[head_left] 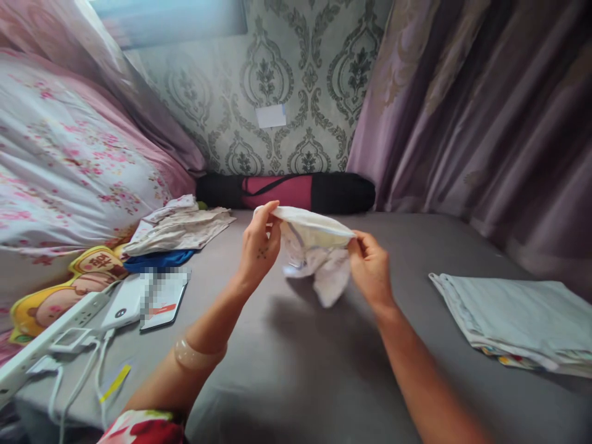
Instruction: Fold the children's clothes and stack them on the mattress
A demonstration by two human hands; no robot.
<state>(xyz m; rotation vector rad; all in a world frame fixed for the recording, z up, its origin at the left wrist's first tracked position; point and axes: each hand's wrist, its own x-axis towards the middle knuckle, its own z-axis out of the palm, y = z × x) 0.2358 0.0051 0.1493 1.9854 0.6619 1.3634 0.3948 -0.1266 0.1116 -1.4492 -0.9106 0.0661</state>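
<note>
A small whitish cloth garment (314,237) hangs in the air between my two hands, its top edge stretched and its lower part dangling above the grey sheet (296,382). My left hand (261,243) pinches the garment's left corner between thumb and fingers. At the right end of the same edge, my right hand (371,265) is closed on the cloth. The lower part of the garment is slightly blurred, so its exact shape is hard to tell.
Folded light cloths (518,314) lie at the right. Printed clothes (180,228) sit on blue fabric at the left, near a phone (164,302), a white power bank (127,302) and a power strip (50,336) with cables. A black and pink bag (287,192) lies along the wall.
</note>
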